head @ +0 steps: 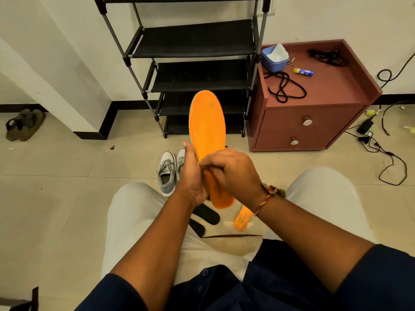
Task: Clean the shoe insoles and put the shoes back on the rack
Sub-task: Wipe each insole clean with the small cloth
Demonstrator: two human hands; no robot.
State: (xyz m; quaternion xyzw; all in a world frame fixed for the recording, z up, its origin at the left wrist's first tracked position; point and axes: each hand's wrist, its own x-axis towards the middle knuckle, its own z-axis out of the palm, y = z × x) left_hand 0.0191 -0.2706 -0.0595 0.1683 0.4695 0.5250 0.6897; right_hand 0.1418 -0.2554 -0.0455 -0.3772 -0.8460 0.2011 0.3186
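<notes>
Orange insole [207, 131] stands upright in front of the person's knees, toe end up, with the black shoe rack [195, 41] behind it. The left hand [193, 176] grips its lower half from the left side, thumb raised along the edge. The right hand [233, 173] lies across the front, fingers curled and pinching at the left edge. A second orange insole [241, 218] and two black insoles [206, 215] lie on the floor tiles between the legs. A pair of grey shoes [168, 173] stands on the floor beyond the left hand.

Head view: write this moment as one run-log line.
left hand: holds insole | right hand: pinches its edge | shoes: on floor before rack
</notes>
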